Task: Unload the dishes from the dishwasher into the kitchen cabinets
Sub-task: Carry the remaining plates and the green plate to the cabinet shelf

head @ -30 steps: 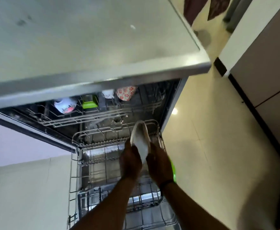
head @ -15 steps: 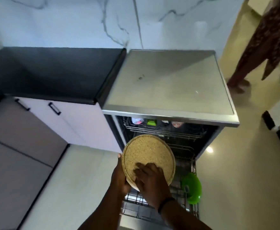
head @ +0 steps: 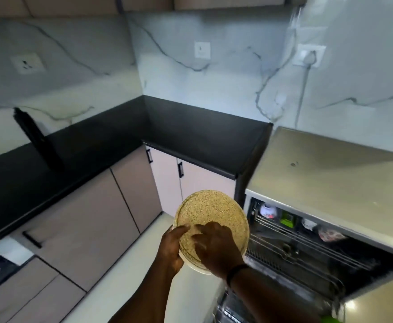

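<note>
Plate point(head: 210, 217) held up in both hands, clear of the dishwasher point(head: 326, 229), face toward the camera, just left of the open machine and in front of the lower cabinets point(head: 90, 220). Left hand point(head: 171, 250) wrapped round the lower left rim, thumb on the face, fingers behind and out of sight. Right hand point(head: 216, 245) spread flat over the lower face, fingers half open, more steadying than clamping. Speckled tan disc, shallow rim, likely light and stiff.

Step in hand, by judgement: carry to a cabinet. Good practice here:
- Settle on one firm hold before freeing a hand for a door; left grip at the rim looks the better anchor.
- Keep clear of the black surface point(head: 202, 138) edge, which juts out near the corner.
- Pick the door first: handles point(head: 180, 170) show on the corner doors; upper cabinets barely visible at the top edge.
- Slide in flat or on edge, without knocking the door frame.

Upper rack point(head: 307, 243) not yet empty: cups and a green item inside. Much of the unloading apparently left.
</note>
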